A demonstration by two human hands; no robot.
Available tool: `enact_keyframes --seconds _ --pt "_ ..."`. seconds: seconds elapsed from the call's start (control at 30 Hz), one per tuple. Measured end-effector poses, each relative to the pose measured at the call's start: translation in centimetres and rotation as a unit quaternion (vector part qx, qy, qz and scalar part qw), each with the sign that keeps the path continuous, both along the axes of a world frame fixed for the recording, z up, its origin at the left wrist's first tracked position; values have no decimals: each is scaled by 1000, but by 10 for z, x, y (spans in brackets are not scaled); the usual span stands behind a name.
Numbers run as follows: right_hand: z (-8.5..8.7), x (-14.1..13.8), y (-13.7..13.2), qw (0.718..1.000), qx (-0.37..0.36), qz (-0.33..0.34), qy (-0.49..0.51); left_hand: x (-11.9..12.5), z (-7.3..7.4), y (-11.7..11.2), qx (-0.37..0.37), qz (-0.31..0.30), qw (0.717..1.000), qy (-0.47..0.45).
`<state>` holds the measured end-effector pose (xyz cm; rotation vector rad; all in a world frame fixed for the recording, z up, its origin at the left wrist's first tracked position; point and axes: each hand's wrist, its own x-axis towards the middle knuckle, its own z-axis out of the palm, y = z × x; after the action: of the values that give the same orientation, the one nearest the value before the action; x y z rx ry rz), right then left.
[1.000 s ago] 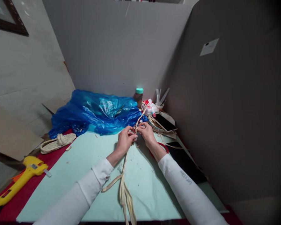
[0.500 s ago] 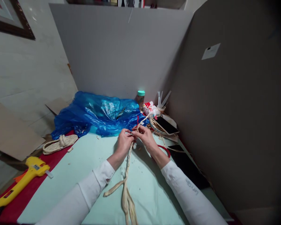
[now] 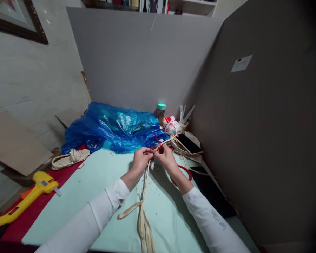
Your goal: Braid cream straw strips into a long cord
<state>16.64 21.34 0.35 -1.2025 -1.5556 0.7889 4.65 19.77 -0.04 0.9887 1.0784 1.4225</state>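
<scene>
My left hand (image 3: 140, 162) and my right hand (image 3: 165, 158) meet over the pale green mat (image 3: 100, 189), both pinched on a tan braided strand (image 3: 144, 189). The braid runs from my fingers down toward me and splits into loose flat strips (image 3: 143, 228) near the bottom edge. A thin red thread (image 3: 157, 140) sticks up between my fingertips. Beyond my hands the strand continues to a heap of cord (image 3: 177, 142) at the back right.
A crumpled blue plastic bag (image 3: 113, 128) lies at the back. A yellow glue gun (image 3: 26, 198) rests on red cloth at the left, near a coiled woven piece (image 3: 70, 159). A green-capped bottle (image 3: 161, 110), a phone (image 3: 191, 143) and grey boards surround the corner.
The view has tilted up a little. My hands have drawn closer together on the braid, and the red thread now shows between my fingertips.
</scene>
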Motion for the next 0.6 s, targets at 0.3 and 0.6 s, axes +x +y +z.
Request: enact_keyframes --seconds 0.3,0.6 --pt "7 22 6 997 -7 3 75 -13 -8 14 -63 -46 994 -74" --pt "-13 -4 -1 984 -136 89 78 6 -4 46 -46 5 997 -67"
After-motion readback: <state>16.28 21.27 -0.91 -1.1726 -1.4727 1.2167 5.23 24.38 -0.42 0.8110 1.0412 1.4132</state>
